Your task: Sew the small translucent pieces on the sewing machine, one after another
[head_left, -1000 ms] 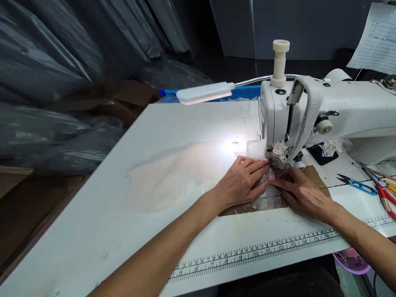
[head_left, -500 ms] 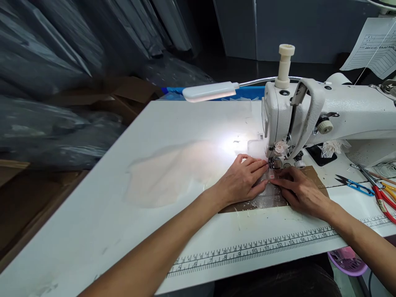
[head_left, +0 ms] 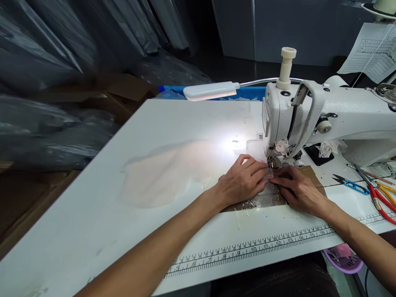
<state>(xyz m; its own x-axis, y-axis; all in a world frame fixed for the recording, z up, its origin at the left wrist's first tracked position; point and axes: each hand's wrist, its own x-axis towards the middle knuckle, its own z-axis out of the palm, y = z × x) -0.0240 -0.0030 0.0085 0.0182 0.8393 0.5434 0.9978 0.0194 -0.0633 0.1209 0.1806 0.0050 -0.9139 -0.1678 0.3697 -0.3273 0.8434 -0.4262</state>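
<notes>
A white sewing machine (head_left: 291,119) stands at the right of the table. Beneath its presser foot (head_left: 274,163) is a piece of sheer, clear-whitish fabric (head_left: 262,201), which lies over a brown sheet (head_left: 314,177). My left hand (head_left: 246,177) rests on the sheer fabric just left of the foot, fingers stretched out and pressing down. From the right, my right hand (head_left: 295,187) pinches the fabric close in front of the needle area. Its fingertips nearly meet my left thumb. The needle's tip is too small to make out.
A pale pinkish patch, seemingly thin cloth (head_left: 161,177), spreads over the table's left. Blue thread snips (head_left: 352,185) and red-handled scissors (head_left: 375,194) lie at right. A lamp (head_left: 210,91) shines from behind. A ruler strip (head_left: 253,250) runs along the front edge; below sits a purple basket (head_left: 346,268).
Both hands keep nearly the same place at the presser foot, with the fabric still under them. The whole view has shifted slightly.
</notes>
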